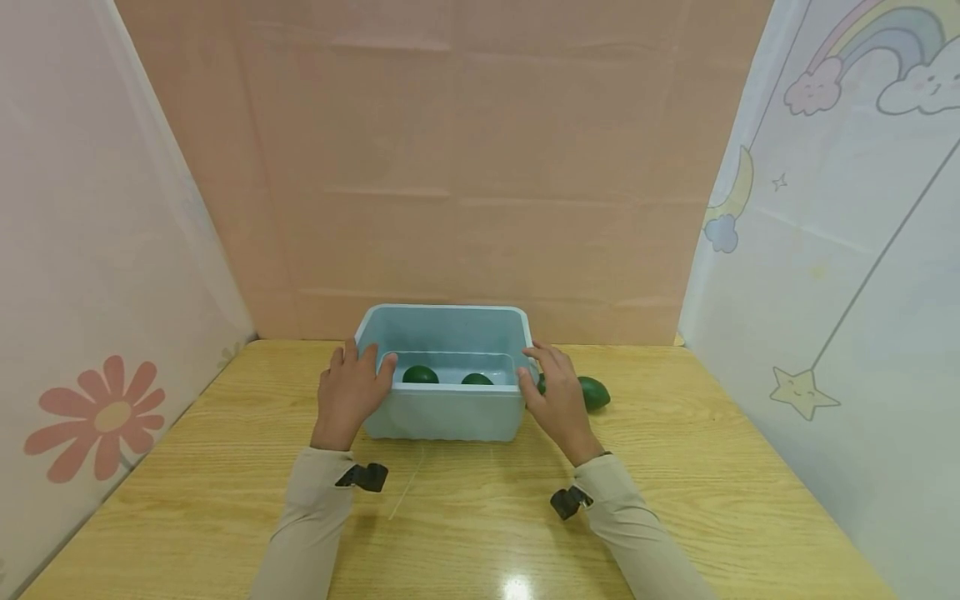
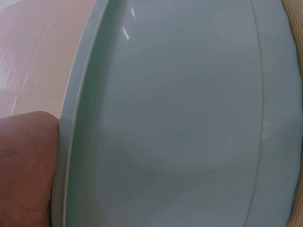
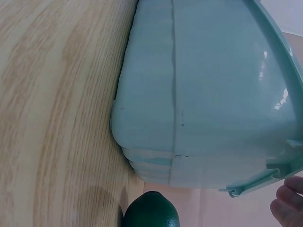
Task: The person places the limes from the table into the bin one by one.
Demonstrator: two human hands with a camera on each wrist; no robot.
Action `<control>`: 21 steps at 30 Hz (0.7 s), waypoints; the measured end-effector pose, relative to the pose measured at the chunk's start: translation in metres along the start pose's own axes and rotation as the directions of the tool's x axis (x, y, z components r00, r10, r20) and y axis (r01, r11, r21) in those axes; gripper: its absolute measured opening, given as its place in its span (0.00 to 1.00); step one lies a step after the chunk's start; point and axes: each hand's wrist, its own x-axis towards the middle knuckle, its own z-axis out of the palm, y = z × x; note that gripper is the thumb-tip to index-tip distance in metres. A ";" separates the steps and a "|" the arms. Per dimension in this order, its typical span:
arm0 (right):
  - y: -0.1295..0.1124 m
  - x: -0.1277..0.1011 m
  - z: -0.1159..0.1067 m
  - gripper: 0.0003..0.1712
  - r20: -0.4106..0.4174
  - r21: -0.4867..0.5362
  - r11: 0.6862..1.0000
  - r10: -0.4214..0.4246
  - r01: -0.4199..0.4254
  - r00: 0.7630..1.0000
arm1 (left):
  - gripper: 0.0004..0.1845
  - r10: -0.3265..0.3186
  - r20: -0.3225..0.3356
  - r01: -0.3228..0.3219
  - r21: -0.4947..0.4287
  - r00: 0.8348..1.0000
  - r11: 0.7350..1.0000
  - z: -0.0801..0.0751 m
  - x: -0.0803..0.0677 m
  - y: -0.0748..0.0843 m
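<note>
bin (image 1: pixel 447 417) light blue, on table (image 1: pixel 465 533), centre | left hand (image 1: pixel 348 396) grips bin's left wall, thumb hooked over rim | right hand (image 1: pixel 557 398) grips right wall, thumb over rim | two avocados inside (image 1: pixel 420 375), (image 1: pixel 477 379) | third avocado (image 1: pixel 594 392) on table just right of bin, behind right hand

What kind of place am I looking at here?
Probably a staged tabletop recording booth, not a real kitchen: a wooden table boxed in by a plain pink backdrop and cartoon-printed side sheets, with one light blue plastic bin between both hands.
</note>
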 end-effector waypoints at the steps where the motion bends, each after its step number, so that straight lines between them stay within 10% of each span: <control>1: 0.000 0.000 0.000 0.16 -0.001 -0.001 1.000 -0.001 0.001 1.000 | 0.32 0.001 0.000 -0.001 0.002 1.000 1.000 0.000 0.000 0.000; 21: 0.002 0.001 -0.001 0.16 0.000 -0.001 1.000 0.016 -0.016 1.000 | 0.32 0.003 0.003 -0.003 -0.001 1.000 1.000 -0.001 -0.001 0.000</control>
